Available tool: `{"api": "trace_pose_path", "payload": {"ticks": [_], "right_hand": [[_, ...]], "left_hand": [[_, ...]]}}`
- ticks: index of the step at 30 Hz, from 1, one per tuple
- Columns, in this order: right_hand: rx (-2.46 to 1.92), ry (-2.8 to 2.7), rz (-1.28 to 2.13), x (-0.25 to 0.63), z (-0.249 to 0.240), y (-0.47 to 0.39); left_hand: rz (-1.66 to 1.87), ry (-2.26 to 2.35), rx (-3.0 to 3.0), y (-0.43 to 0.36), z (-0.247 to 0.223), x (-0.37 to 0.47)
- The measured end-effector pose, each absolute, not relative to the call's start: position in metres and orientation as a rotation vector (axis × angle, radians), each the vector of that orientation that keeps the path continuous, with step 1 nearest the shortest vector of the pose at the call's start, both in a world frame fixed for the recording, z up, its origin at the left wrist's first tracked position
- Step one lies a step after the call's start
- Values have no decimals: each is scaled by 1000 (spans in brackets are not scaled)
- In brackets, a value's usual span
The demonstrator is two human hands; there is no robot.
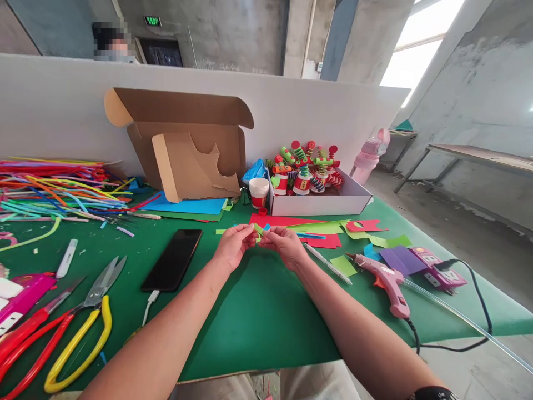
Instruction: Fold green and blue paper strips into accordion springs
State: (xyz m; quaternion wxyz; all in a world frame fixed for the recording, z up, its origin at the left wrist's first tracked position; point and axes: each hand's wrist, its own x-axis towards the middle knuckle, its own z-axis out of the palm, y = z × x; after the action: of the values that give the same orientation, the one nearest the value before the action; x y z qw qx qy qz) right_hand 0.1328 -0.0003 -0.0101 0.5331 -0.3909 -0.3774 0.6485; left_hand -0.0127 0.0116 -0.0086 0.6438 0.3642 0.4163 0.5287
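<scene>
Green paper, one small piece, sits over the middle of the table in our head view, with our left hand and right hand brought close together and their fingertips pinched on it. We seem to grip it from both sides because a piece so small needs steadying at each end, though the fingers hide much of its shape. Just beyond lie the red paper and other coloured offcuts, presumably kept within easy reach. To our right, the pink glue gun rests on its side, handle toward us, which would suit a right-hand pickup; a pen lies between it and our fingers. On our left, the phone and scissors lie apart from the bare stretch under our forearms, likely so they do not crowd us. Farther back, a white box holds decorated cup figures, probably to keep them gathered, with stacked paper cups just beside it.
</scene>
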Motion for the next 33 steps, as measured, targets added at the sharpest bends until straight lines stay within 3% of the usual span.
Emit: {"api": "trace_pose_path", "payload": {"ticks": [12,33], "right_hand": [[-782,-661,1367,104,-5,2],[-794,-1003,1138,100,-19,-2]], "left_hand": [[1348,787,861,7,-10,3],[1370,719,990,16,-11,-5]]}}
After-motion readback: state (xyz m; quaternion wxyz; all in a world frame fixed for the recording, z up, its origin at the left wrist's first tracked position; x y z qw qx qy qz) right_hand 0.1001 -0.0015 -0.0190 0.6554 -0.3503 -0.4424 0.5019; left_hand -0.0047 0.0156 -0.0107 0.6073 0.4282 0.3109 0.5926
